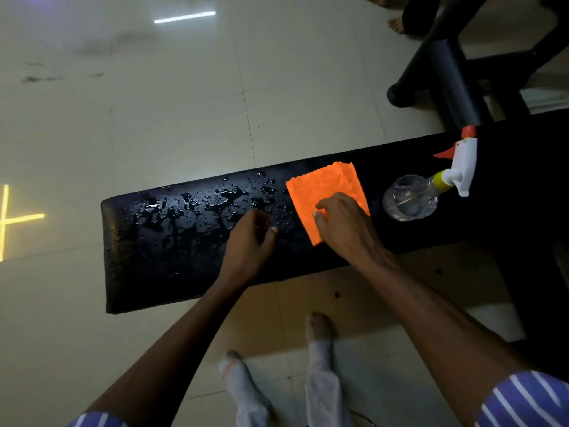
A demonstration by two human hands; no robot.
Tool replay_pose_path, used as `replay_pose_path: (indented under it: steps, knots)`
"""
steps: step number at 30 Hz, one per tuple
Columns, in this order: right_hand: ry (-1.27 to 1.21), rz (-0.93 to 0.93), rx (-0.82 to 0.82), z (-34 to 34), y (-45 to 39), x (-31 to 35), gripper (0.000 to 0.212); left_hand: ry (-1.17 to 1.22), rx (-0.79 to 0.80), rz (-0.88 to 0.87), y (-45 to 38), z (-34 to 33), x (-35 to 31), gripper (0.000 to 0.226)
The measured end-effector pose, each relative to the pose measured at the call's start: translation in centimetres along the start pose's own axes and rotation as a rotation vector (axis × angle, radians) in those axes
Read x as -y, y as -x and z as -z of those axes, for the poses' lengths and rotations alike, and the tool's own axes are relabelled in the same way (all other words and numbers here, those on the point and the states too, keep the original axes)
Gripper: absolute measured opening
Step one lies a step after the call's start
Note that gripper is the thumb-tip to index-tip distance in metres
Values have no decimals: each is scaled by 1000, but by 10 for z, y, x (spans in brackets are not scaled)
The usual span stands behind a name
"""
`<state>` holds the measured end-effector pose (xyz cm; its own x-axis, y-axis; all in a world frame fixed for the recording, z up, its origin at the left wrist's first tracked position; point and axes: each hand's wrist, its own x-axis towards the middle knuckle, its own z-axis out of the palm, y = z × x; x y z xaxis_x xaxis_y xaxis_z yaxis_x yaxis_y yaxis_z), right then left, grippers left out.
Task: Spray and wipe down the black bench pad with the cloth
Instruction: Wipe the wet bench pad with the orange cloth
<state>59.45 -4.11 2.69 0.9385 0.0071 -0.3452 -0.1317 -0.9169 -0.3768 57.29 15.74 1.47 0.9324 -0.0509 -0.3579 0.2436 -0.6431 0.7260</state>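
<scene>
At the far left lies pale tiled floor (pixel 154 124), marked by a glowing yellow cross of light (pixel 6 217). The black bench pad (pixel 129 257) begins just right of it and runs on toward the right edge of view. Its left half is wet: beads and small pools of liquid (pixel 197 208) sit unsmeared on the surface, so I judge that the spraying is done and the wiping has not yet reached this stretch.

Next comes the left hand (pixel 249 241), over the middle of the pad at the edge of the wet patch. Its fingers are loosely curled and grip nothing; whether it touches the pad I cannot tell. It seems poised to steady the person or help with the cloth.

Just beside it is the orange cloth (pixel 326 192), lying flat on the pad where the droplets thin out. The right hand (pixel 341 223) rests on the cloth's near corner, fingers bent and pinching or pressing the fabric, apparently to gather it before pushing it leftward through the wet area.

Further right, apart from the cloth, the spray bottle (pixel 412 198) lies on its side on the dry part of the pad, its clear body nearly empty and its white and orange trigger head (pixel 462 164) pointing away. Set there, it is out of the wiping path yet within reach.

Beyond it, black frame tubes (pixel 452 84) rise at the upper right.
</scene>
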Motion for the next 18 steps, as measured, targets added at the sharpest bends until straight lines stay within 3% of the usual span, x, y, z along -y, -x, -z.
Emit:
replay_pose_path:
  steps: [2,6,12,18]
  knots:
    - [7,54,-72,-8,-14,-13,43,-85,-27,-86,-7,-7,3,30]
    - [102,217,17,-28,-42,-35,66,-296,-91,-202,-24,-19,10,48]
    - [284,411,-86,-49,-66,-66,64,-510,-95,-190,-42,-33,32,67]
    - [192,25,-236,-44,-123,-33,60,-549,-138,-150,-45,-30,53,70]
